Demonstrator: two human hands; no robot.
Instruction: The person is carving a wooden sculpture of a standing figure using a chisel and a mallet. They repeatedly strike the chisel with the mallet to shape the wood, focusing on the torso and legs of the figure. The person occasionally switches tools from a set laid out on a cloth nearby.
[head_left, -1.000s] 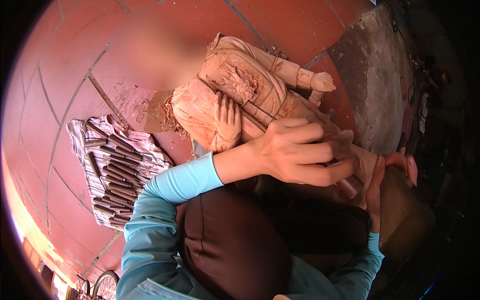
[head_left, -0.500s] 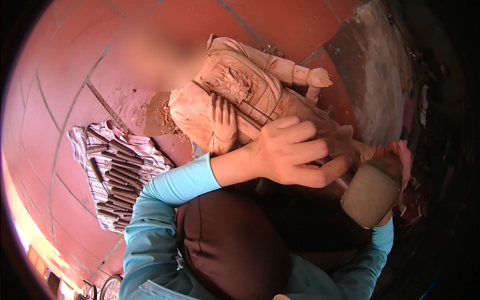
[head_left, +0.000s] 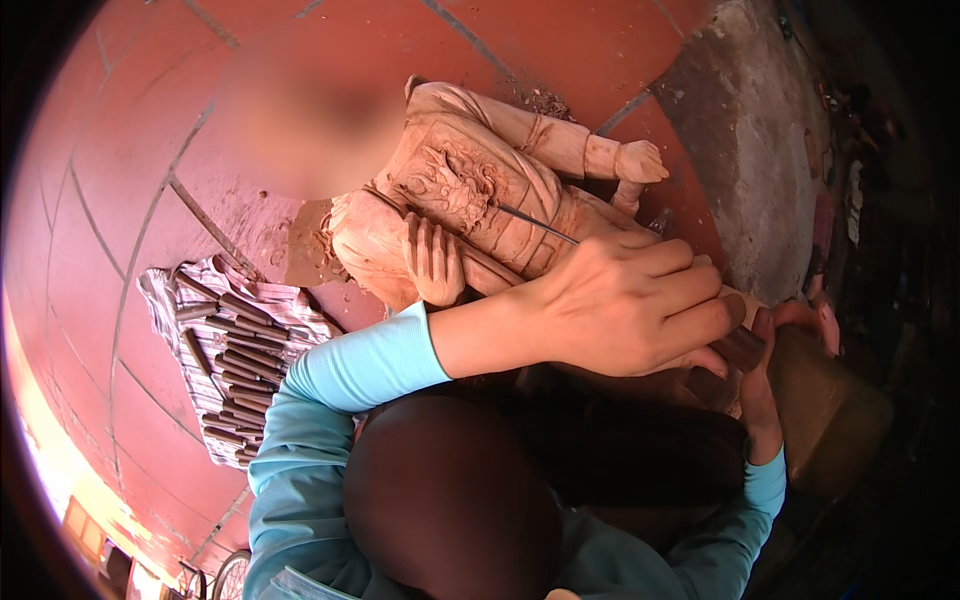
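A pale wooden statue (head_left: 470, 200) of a robed figure lies on the red tiled floor (head_left: 130, 180). My left hand (head_left: 630, 310) rests across its lower part and grips a chisel (head_left: 740, 350) by its dark handle. The thin metal blade (head_left: 535, 225) reaches up-left onto the carved chest relief. My right hand (head_left: 765, 385) sits just right of the chisel's butt end, closed on a brown wooden mallet (head_left: 830, 410). Both arms wear light blue sleeves.
A striped cloth (head_left: 160, 300) spread on the floor at the left holds several carving chisels (head_left: 235, 365). A rough concrete strip (head_left: 760, 150) runs along the right. Wood chips (head_left: 545, 100) lie above the statue. A bicycle wheel (head_left: 235, 575) shows at the bottom left.
The mallet in my right hand has swung, its pale face turning away and down by the chisel's butt. My left hand has kept the chisel on the statue, shifted slightly.
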